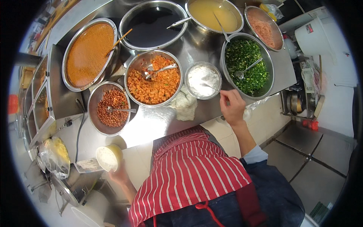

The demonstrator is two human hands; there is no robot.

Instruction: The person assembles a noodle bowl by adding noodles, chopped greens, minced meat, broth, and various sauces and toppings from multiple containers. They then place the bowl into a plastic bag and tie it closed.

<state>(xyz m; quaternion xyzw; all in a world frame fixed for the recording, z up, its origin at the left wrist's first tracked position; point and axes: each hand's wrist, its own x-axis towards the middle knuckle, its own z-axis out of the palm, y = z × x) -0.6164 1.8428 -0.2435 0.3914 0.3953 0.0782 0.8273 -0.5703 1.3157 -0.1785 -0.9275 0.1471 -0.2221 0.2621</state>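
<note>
My left hand (120,176) is wrapped round a yellow cup (118,152) with something white inside, held low beside the table's front edge. My right hand (233,107) is closed in a pinch at the handle end of a small spoon (210,87). That spoon lies in a metal bowl of white powder (200,76). Right of it stands a large bowl of chopped green onions (249,56) with its own spoon. On the left are a bowl of chopped orange-red pickles (154,86) and a smaller bowl of peanuts (110,109), each with a spoon.
Along the back stand basins of orange-brown sauce (90,53), dark liquid (153,24) and yellowish liquid (215,14), plus a bowl of pink minced food (262,32). A crumpled cloth (185,106) lies at the front edge. A black cable (79,128) runs down the left.
</note>
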